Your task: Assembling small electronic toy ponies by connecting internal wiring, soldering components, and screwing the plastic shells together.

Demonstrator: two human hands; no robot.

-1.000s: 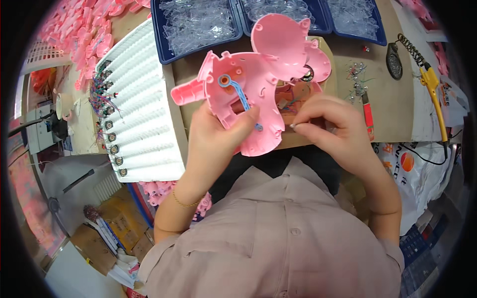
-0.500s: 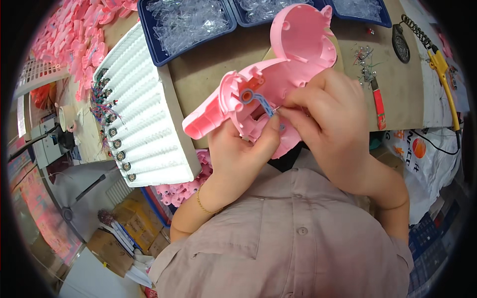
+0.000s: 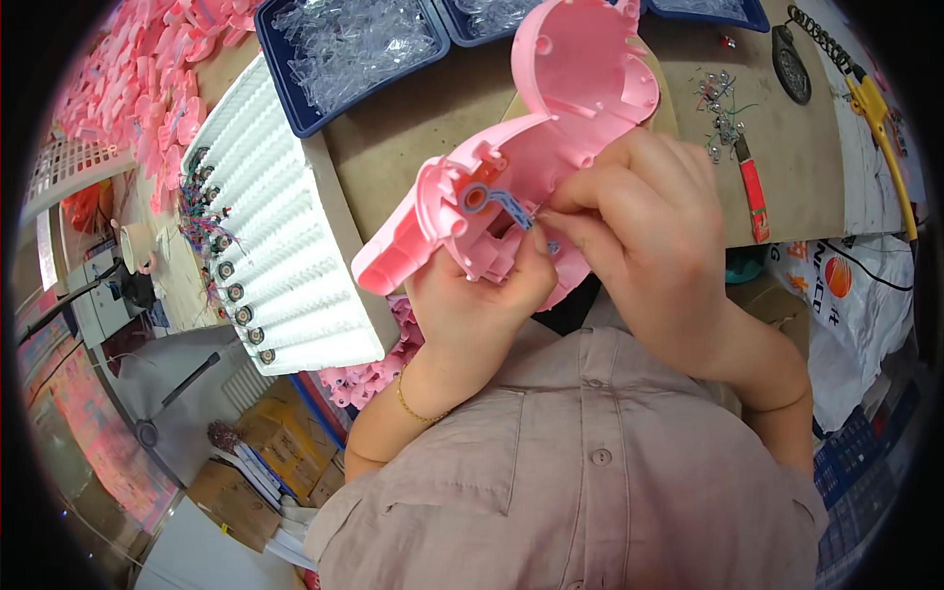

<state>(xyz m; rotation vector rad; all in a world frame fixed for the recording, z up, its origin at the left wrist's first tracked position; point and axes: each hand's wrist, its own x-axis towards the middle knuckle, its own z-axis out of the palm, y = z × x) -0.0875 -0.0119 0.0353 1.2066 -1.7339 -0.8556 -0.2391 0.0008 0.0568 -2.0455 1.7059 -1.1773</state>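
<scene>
A: Where do we have the pink shell (image 3: 543, 155), and what are our hands doing?

B: It's tilted over the near edge of the counter (image 3: 423, 120), hollow side toward us. Our left hand (image 3: 482, 295) is curled around its lower side, thumb bent over the inside beside the blue arm (image 3: 512, 208); the fingers beneath are hidden. Our right hand (image 3: 644, 211) is closed in a pinch at the arm's near end, thumb and forefinger almost meeting on a tiny piece we can't make out

A: How should we expect the shell to handle?

B: Like thin moulded plastic, we'd judge: light for its bulk, stiff, smooth enough to slide if we grip loosely. The rounded cup (image 3: 578, 67) at the far end may make it tip, so we'd support the body

A: And where should we take hold?

B: By the lower wall, as our left hand does, clear of the small pegs (image 3: 457, 227). The blue arm looks easier to bend or knock loose, so only light fingertips there
</scene>
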